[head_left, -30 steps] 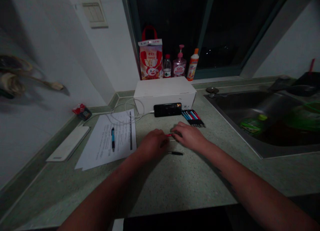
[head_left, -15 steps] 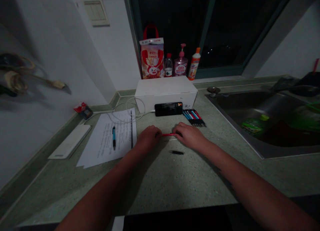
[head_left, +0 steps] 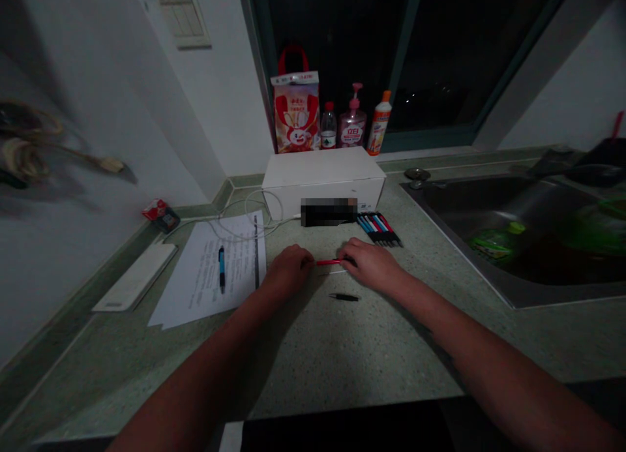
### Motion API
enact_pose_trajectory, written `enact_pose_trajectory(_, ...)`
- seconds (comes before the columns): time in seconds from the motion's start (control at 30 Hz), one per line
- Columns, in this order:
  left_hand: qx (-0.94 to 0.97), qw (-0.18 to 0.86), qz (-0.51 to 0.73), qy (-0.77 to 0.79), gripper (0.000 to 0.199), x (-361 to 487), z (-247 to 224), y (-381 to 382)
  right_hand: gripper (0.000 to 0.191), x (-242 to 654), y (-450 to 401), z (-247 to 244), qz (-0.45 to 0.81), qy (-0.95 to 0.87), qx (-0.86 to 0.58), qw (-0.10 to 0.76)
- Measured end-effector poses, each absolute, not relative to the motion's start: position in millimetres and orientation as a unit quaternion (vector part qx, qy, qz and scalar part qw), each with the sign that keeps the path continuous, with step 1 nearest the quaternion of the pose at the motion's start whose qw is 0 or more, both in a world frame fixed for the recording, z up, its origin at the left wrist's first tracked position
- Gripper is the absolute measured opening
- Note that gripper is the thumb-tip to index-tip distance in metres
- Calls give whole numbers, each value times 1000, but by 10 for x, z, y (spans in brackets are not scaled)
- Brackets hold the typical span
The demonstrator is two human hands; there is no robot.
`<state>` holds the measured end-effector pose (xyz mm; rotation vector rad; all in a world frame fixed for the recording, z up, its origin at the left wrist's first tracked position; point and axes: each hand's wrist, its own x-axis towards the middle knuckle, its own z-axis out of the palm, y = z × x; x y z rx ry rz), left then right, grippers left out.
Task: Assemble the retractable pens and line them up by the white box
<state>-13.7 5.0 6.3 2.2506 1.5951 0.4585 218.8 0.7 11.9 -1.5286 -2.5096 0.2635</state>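
A red pen barrel (head_left: 328, 263) lies level between my two hands, just above the counter. My left hand (head_left: 289, 271) pinches around its left end, and the fingertips are partly hidden. On the other side my right hand (head_left: 370, 263) is closed on the right end, where a dark part shows at the fingers. Just below the barrel, a thin white pen refill (head_left: 334, 272) rests on the counter. Nearer to me lies a short black pen part with a pointed tip (head_left: 345, 297).
Several assembled pens (head_left: 379, 229) lie in a row at the right, by a white box (head_left: 323, 171). Leaning on the box is a pixelated dark phone (head_left: 323, 214). At left, printed sheets (head_left: 195, 289) carry a blue pen (head_left: 222, 269). A steel sink (head_left: 460, 263) is at right.
Both hands keep nearly the same place around the red barrel. The view has shifted very slightly, and the phone now appears pixelated.
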Motion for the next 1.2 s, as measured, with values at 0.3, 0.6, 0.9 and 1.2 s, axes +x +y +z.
enact_pose_trajectory(0.3, 777, 215, 185, 561, 17, -131, 16, 76, 16, 2169, 9, 97, 83, -849, -513, 99)
enact_pose_trajectory(0.6, 712, 302, 279, 570, 10, -139, -16, 118, 14, 2176, 24, 81, 95, -849, -501, 139)
enact_pose_trajectory(0.9, 688, 370, 296, 549, 5, -59, -33, 78, 14, 2123, 10, 82, 128, -848, -488, 162)
enact_pose_trajectory(1.2, 682, 385, 342, 520, 22, -37, -97, 85, 19, 2148, 10, 63, 131, -858, -466, 171)
